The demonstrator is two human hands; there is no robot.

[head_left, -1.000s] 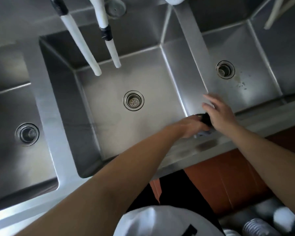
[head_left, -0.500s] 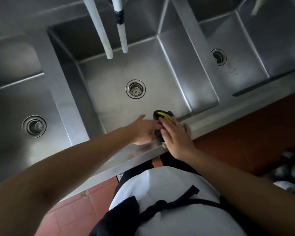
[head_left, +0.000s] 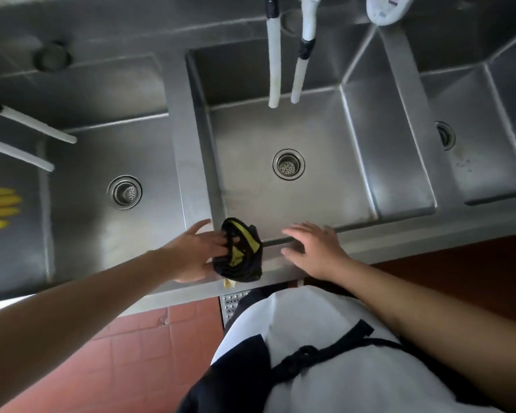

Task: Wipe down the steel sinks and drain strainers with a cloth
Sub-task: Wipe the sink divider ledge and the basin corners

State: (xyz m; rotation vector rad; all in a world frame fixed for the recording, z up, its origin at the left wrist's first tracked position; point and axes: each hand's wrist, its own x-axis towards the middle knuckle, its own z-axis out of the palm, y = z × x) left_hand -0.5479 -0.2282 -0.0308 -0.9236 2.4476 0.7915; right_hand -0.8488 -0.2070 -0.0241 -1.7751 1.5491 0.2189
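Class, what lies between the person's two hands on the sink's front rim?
In the head view, a black-and-yellow cloth, held by the left hand, then bare rim before the right hand.

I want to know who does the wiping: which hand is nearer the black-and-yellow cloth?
Left. The left hand holds the cloth at the sink's front rim; the right hand rests on the rim beside it, apart.

commercial kitchen, triple steel sinks [head_left: 280,204], apron [head_left: 310,362]
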